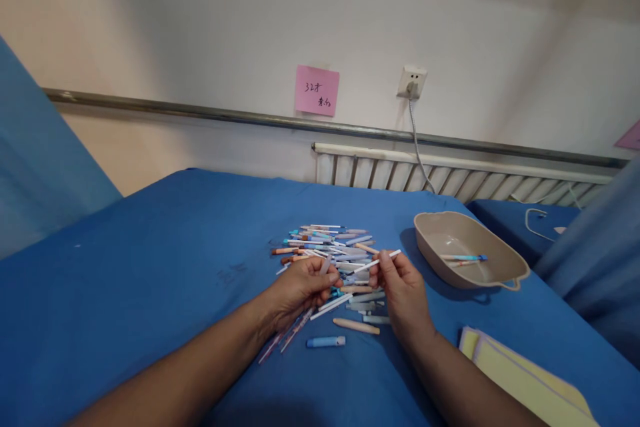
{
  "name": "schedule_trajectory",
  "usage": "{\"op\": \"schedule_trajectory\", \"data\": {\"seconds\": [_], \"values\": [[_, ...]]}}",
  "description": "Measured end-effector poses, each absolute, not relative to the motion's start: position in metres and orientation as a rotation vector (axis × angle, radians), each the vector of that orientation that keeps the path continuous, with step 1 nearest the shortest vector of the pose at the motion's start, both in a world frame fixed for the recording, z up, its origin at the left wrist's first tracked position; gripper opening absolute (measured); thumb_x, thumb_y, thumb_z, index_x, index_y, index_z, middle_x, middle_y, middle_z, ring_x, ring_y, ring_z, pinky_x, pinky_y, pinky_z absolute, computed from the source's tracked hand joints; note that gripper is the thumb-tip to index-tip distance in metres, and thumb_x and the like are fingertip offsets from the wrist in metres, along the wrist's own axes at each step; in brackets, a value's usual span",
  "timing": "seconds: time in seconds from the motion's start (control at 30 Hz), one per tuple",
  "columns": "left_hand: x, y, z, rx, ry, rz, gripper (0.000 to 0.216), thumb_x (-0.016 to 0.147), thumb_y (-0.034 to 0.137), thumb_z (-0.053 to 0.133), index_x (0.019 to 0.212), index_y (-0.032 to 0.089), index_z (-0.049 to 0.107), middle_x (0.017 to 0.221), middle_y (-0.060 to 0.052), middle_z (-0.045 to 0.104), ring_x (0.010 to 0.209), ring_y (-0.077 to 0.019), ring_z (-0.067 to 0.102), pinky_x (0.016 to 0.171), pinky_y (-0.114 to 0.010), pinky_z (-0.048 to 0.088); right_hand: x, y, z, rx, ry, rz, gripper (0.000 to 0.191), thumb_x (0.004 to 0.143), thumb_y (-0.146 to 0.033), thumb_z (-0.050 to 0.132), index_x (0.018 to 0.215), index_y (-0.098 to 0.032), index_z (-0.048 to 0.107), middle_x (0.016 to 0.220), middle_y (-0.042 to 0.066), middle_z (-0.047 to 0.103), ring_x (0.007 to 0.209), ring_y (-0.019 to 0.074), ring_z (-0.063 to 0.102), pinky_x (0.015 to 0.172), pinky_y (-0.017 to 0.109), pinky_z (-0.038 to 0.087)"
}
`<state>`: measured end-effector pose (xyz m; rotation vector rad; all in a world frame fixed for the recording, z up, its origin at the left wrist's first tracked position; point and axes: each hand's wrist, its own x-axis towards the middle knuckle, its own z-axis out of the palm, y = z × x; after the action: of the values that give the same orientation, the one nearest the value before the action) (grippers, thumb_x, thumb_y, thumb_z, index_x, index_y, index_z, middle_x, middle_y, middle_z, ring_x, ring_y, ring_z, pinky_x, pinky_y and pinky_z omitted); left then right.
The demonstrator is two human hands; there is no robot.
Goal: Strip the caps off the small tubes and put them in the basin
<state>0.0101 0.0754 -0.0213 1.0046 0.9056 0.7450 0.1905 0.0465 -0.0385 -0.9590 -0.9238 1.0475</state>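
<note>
1. Nearest the camera, the person's forearms (200,360) enter from the lower edge; a folded yellow cloth (530,380) with lilac edging lies to the right.
2. Right hand (403,290): thumb and fingers pinch a slim white stick (375,262), which slants across the fingertips, its lower end pointing toward the left hand.
3. Left hand (305,287): fingers curled, with a short, pale translucent piece (326,265) gripped between thumb and fingers.
4. The pen pile (327,240), of mixed colours, spreads beneath and beyond both hands. A blue barrel (326,341) and a peach barrel (356,325) lie on its near side.
5. A beige basin (517,270), right of the right hand, contains a few pens (463,257).
6. Surface: blue cloth (200,240), somewhat creased.
7. Room: pale wall (200,27) with metal rail (225,113), pink note (317,90), socket (411,82) with plugged cord (416,133), and radiator (380,172); blue curtains (40,167) flank both sides.
</note>
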Motion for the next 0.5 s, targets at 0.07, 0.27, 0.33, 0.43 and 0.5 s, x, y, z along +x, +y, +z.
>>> {"op": "schedule_trajectory", "data": {"seconds": [0.07, 0.27, 0.33, 0.43, 0.5], "values": [[0.0099, 0.0758, -0.0223, 1.007, 0.904, 0.742, 0.031, 0.065, 0.032, 0.077, 0.076, 0.013, 0.056, 0.074, -0.002, 0.065, 0.042, -0.0026, 0.049, 0.038, -0.013, 0.034, 0.1915, 0.0476, -0.0395, -0.953, -0.908, 1.042, 0.028, 0.084, -0.045, 0.057, 0.078, -0.018, 0.058, 0.062, -0.003, 0.058, 0.053, 0.0094, 0.051, 0.053, 0.021, 0.041], [0.0104, 0.0759, -0.024, 1.013, 0.911, 0.738, 0.03, 0.066, 0.031, 0.077, 0.076, 0.013, 0.056, 0.075, -0.002, 0.066, 0.043, -0.0029, 0.049, 0.039, -0.013, 0.034, 0.1914, 0.0496, -0.0406, -0.94, -0.881, 1.038, 0.028, 0.084, -0.045, 0.058, 0.078, -0.018, 0.058, 0.064, -0.002, 0.059, 0.052, 0.0096, 0.052, 0.053, 0.022, 0.041], [0.0106, 0.0758, -0.0244, 1.009, 0.914, 0.735, 0.031, 0.065, 0.032, 0.077, 0.076, 0.013, 0.056, 0.075, -0.002, 0.066, 0.043, -0.0029, 0.049, 0.04, -0.013, 0.034, 0.1912, 0.0496, -0.0407, -0.942, -0.89, 1.043, 0.028, 0.083, -0.045, 0.058, 0.078, -0.018, 0.058, 0.064, -0.002, 0.059, 0.052, 0.0098, 0.052, 0.053, 0.022, 0.041], [0.0103, 0.0758, -0.0246, 1.003, 0.919, 0.732, 0.033, 0.063, 0.034, 0.079, 0.076, 0.013, 0.056, 0.074, -0.003, 0.066, 0.043, -0.003, 0.048, 0.04, -0.014, 0.034, 0.1911, 0.0488, -0.0401, -0.954, -0.907, 1.047, 0.029, 0.082, -0.047, 0.058, 0.078, -0.018, 0.058, 0.063, -0.002, 0.059, 0.052, 0.01, 0.052, 0.053, 0.022, 0.042], [0.0098, 0.0757, -0.0243, 1.009, 0.914, 0.724, 0.033, 0.063, 0.034, 0.079, 0.075, 0.013, 0.056, 0.074, -0.003, 0.066, 0.043, -0.003, 0.049, 0.041, -0.014, 0.035, 0.1906, 0.0476, -0.0389, -0.965, -0.921, 1.05, 0.03, 0.082, -0.047, 0.059, 0.078, -0.018, 0.057, 0.062, -0.002, 0.059, 0.052, 0.0104, 0.053, 0.052, 0.022, 0.042]]}}
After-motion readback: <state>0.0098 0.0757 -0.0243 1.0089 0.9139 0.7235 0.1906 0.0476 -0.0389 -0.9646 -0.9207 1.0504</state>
